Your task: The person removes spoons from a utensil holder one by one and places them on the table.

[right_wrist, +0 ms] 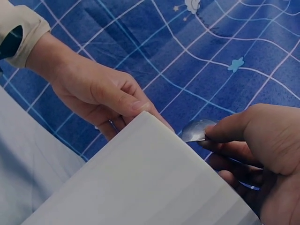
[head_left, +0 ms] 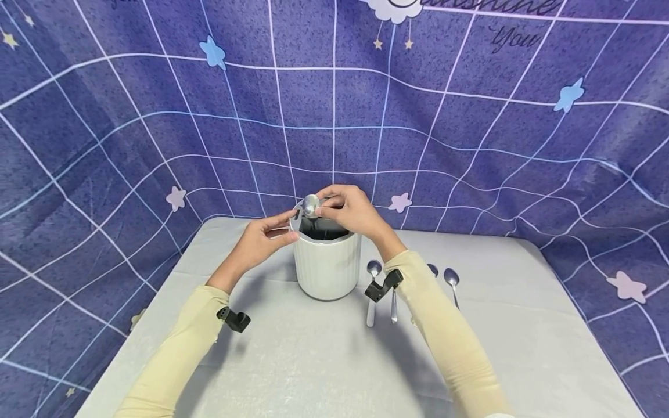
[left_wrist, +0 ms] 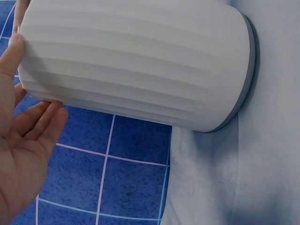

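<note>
A white ribbed canister (head_left: 327, 270) stands upright on the table, its dark inside partly visible from above. Between thumb and fingers, my right hand (head_left: 355, 210) pinches a metal spoon (head_left: 310, 204) near its bowl, over the canister's opening. The bowl is up, and the rest of the spoon is mostly hidden. In the right wrist view the spoon's bowl (right_wrist: 196, 130) shows just past the rim. My left hand (head_left: 259, 241) touches the canister's left side at the rim with fairly straight fingers; the left wrist view shows its fingers (left_wrist: 47, 124) along the wall.
Right of the canister, several metal spoons lie on the grey-white cloth (head_left: 292, 360), among them one spoon (head_left: 373, 267) close by and another spoon (head_left: 452, 277) farther right. My right forearm covers parts of some. A blue-purple gridded curtain (head_left: 313, 93) hangs behind the table.
</note>
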`<state>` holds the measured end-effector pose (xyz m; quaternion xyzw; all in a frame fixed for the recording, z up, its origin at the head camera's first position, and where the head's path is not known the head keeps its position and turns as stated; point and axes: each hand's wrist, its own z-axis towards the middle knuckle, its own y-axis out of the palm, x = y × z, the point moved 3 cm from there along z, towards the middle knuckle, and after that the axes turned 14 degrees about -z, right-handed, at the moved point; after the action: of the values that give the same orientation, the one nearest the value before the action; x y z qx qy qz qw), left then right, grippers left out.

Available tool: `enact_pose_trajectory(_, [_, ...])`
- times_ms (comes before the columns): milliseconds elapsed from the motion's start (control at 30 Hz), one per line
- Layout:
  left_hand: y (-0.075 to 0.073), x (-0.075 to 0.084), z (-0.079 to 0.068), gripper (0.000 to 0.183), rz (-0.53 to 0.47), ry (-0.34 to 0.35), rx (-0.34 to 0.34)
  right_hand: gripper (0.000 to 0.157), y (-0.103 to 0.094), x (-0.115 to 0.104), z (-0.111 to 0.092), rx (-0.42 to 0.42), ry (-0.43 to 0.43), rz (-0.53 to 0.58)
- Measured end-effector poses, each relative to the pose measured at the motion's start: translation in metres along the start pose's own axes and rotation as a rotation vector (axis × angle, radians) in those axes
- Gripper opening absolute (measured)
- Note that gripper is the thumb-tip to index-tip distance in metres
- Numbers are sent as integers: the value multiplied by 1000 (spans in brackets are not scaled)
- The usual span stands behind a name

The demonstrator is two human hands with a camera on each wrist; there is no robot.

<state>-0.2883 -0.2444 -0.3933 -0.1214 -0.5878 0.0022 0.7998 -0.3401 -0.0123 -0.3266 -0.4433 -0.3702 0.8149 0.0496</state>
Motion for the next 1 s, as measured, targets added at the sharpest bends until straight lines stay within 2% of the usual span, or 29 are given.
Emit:
enact_pose_trajectory(433, [0, 1, 1, 60, 3, 12, -4, 25, -8, -13, 0, 69, -42, 57])
enact_pose_trajectory(733, [-1, 1, 0, 59, 2, 16, -10, 24, -18, -30, 2, 102, -51, 20])
enact_pose_trajectory(1000, [0, -1, 0, 59, 4, 3, -6, 25, -33, -37, 10, 100, -56, 2])
